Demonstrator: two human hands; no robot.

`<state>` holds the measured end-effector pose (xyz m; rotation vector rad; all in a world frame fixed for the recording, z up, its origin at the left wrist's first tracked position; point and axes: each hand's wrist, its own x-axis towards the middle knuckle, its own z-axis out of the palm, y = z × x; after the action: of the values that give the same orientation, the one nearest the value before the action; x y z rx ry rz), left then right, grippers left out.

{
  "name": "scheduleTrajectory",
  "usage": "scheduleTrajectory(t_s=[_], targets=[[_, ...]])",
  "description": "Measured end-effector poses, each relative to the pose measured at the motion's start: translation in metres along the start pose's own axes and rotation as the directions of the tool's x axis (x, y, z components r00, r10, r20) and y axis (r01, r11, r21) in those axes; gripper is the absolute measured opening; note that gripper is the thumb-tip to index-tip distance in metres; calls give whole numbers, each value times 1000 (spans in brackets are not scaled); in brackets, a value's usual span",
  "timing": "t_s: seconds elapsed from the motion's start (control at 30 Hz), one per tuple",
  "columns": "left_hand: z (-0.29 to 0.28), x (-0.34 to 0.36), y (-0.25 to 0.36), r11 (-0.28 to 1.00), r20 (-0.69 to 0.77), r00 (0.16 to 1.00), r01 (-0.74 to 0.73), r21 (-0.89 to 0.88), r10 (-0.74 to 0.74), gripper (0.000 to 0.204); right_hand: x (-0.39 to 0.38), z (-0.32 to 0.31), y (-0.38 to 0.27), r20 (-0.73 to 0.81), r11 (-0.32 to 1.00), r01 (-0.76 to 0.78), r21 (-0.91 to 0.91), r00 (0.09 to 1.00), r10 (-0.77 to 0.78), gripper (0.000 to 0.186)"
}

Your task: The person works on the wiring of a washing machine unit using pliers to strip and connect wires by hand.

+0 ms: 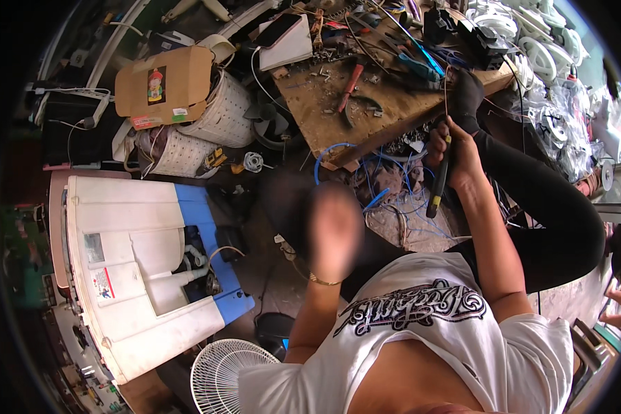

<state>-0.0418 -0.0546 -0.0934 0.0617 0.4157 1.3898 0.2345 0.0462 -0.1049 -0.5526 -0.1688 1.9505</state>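
My right hand (457, 148) is closed around a long tool with a black and yellow handle (437, 188), just past the near right edge of the wooden worktable (303, 110). A thin reddish shaft or wire (446, 93) runs up from that hand toward the tabletop, beside a dark-socked foot (466, 100). The tool's working end is partly hidden by my fingers. My left hand (334, 224) is smeared by blur over my dark trouser leg, a bracelet at its wrist. Its fingers cannot be made out.
A red-handled tool (350, 88), a phone (279, 31) and scraps cover the worktable. Blue wires (386, 196) tangle below it. A white and blue appliance casing (117, 200) lies left, near a fan grille (228, 369) and a cardboard box (131, 86). White parts (538, 58) pile up right.
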Motion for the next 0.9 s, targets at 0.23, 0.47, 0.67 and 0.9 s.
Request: scheduleTrajectory(t_s=[0.23,0.47,0.67,0.9], targets=[[18,-24,42,999,58,998,-34,-15,35,26,6,26,5,135,996,-82,37,988,76,33],[29,-1,45,977,104,971,-213,-19,214,25,19,45,7,101,967,-99,235,992,77,29],[31,4,-22,994,309,951,-56,89,25,65,19,72,37,99,890,-139,435,989,106,34],[50,7,-27,572,586,759,-625,532,284,40,7,86,83,87,892,-205,404,979,186,36]])
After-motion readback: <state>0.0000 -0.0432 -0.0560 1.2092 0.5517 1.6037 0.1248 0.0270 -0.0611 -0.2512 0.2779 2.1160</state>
